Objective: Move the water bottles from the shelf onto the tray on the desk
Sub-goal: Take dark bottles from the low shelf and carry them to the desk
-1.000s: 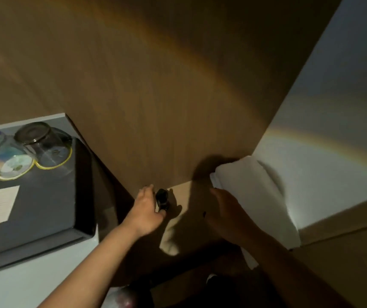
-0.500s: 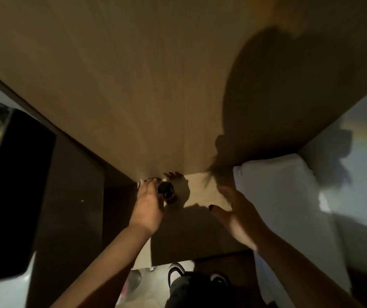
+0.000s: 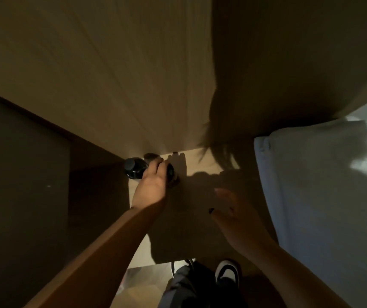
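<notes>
Dark-capped bottles (image 3: 134, 171) flank the left hand (image 3: 153, 182) grasping one; right hand (image 3: 235, 215) hovers released.

Dark-capped bottles (image 3: 133, 171) on a pale wood-grain shelf (image 3: 200, 161), beside white folded cloth (image 3: 324, 185).

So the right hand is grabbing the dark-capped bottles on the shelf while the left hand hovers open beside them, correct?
Not quite: the hands are swapped. In the head view the left hand grips the dark-capped bottles on the shelf, and the right hand hovers open beside them.
</notes>
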The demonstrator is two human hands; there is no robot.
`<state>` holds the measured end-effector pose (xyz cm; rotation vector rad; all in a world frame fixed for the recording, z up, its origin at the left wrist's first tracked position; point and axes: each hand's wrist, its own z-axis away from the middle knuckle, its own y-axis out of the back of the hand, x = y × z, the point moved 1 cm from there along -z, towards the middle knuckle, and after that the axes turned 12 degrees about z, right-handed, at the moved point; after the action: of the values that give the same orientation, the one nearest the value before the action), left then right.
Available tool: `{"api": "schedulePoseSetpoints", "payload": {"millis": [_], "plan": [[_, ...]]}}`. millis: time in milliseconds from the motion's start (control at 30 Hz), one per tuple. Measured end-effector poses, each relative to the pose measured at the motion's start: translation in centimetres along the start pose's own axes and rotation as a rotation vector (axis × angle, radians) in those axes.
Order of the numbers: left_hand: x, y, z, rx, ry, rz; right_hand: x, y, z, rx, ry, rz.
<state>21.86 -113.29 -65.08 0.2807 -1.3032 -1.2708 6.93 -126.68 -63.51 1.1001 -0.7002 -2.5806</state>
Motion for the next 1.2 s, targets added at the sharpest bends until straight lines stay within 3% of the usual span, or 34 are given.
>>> {"api": "schedulePoseSetpoints", "payload": {"millis": [200,433,667,767,933,1067,1200], "plan": [[0.3,2.1,-0.7,-0.025,-0.032,-0.013,-0.5,0.2,-0.9,-0.044,0.013,0.032],[3.7,5.3,2.3,0.112,-0.337,0.203,-2.8,1.6,-2.8,0.034,0.194,-0.025],[6.6,6.8,3.5,-0.024,-0.464,0.382,-1.7,1.1,-4.3,0.154,0.397,0.129],[5.8,6.6,3.0,0.004,-0.324,0.466,-1.2,0.7,-4.0,-0.022,0.253,0.004],[1.1,6.0,1.3,0.426,0.132,0.535,-0.3,-0.8,-3.4,-0.053,0.118,-0.129],[-2.7,3.5,-0.9,0.383,0.476,0.667,-0.6,-1.1,-3.3,-0.024,0.070,-0.180],[-4.5,0.8,-2.3,0.352,0.502,0.755,-1.1,-1.0,-3.5,-0.075,0.053,-0.195]]}}
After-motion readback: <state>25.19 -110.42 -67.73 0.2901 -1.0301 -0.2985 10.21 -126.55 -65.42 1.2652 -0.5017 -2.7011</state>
